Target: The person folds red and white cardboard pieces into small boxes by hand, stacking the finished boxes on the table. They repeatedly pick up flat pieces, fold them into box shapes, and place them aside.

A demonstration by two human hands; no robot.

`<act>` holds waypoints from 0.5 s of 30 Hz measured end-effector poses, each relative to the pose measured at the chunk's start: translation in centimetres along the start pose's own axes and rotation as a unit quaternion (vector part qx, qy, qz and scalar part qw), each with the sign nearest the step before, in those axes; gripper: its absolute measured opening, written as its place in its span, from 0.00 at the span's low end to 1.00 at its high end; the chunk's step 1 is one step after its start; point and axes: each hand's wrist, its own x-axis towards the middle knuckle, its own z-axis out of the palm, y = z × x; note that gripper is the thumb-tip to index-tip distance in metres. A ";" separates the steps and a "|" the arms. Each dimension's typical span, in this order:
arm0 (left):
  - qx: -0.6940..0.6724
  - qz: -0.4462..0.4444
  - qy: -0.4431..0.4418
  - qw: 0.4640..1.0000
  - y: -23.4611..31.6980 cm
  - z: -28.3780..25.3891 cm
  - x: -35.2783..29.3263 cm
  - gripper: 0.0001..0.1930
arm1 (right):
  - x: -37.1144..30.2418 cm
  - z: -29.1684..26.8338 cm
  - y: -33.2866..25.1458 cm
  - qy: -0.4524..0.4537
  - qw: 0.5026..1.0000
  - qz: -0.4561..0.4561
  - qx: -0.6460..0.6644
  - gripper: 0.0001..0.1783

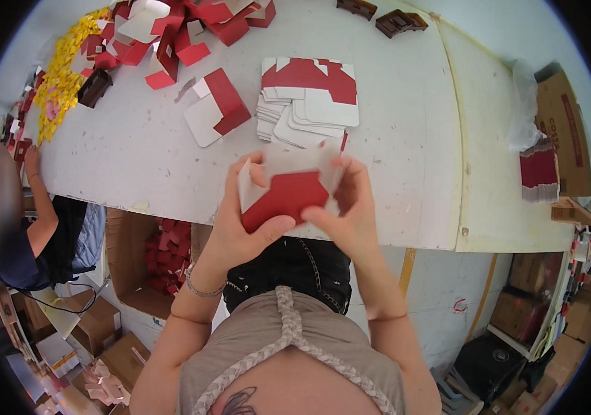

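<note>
A red and white cardboard box [287, 196], partly folded with its flaps up, is held between my two hands over the table's near edge. My left hand [244, 207] grips its left side, thumb along the red lower face and fingers behind the white flap. On the right side my right hand [347, 204] has its thumb near the red face and its fingers bent by the flap, slightly blurred. Just beyond lies a stack of flat red and white box blanks [309, 104]. Left of the stack sits a folded red and white box [218, 107].
Folded boxes [178, 41] heap at the far left, beside small yellow packets [64, 76] and a dark wooden piece [95, 88]. Two more dark pieces [400, 23] lie at the back. Below left stands a carton [126, 256] of red boxes. Another person's arm [43, 207] reaches in.
</note>
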 end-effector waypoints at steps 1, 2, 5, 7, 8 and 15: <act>0.027 0.017 -0.004 0.999 -0.2 -0.4 0.3 0.25 | -0.8 0.4 0.3 -0.014 0.990 0.041 0.131 0.34; 0.054 0.034 -0.009 0.998 -0.4 -0.7 0.4 0.25 | -1.3 0.8 0.4 -0.017 0.989 0.023 0.143 0.33; -0.286 -0.113 0.034 0.951 -0.4 -0.9 -1.0 0.23 | -2.0 1.2 1.6 0.007 0.988 -0.052 0.142 0.29; -0.335 -0.124 0.053 0.933 -0.8 -0.4 -2.4 0.23 | -2.2 1.1 2.6 0.068 0.986 -0.116 0.094 0.28; -0.340 -0.105 0.046 0.933 -0.9 0.4 -2.7 0.24 | -2.9 1.6 2.6 0.105 0.983 -0.119 0.093 0.24; -0.291 -0.091 0.032 0.952 -2.0 0.3 -5.0 0.27 | -5.7 1.1 2.7 -0.060 0.974 -0.073 0.205 0.18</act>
